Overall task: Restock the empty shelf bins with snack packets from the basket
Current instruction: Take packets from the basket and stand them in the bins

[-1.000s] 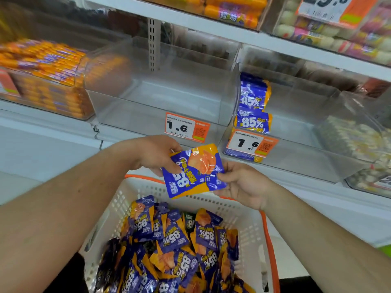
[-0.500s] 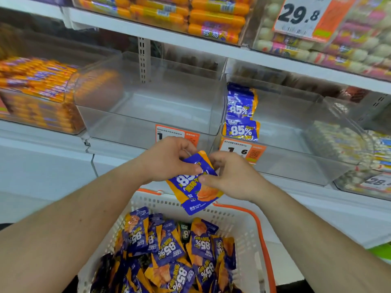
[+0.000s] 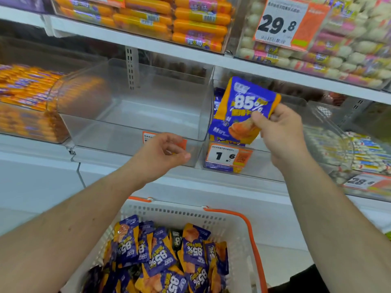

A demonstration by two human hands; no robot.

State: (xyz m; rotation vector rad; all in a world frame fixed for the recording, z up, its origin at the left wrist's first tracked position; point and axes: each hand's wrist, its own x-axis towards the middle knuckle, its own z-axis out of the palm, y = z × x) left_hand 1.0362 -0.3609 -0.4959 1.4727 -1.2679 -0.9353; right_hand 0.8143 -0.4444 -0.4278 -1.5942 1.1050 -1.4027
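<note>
My right hand pinches a blue and orange "85%" snack packet upright in front of the clear shelf bin with the "1.6" tag; other such packets stand at that bin's left end, mostly hidden behind the held one. My left hand hovers with fingers loosely curled and nothing in it, in front of the empty clear bin to the left. Below, a white basket with orange handles holds several packets of the same kind.
A bin of orange sausage sticks sits at the far left. A bin of white wrapped snacks is at the right. The upper shelf carries orange sausages and a "29.8" price card.
Both hands held the packet over the basket before. Now my left hand has let go, and my right hand has lifted the packet up and right to the bin front.
</note>
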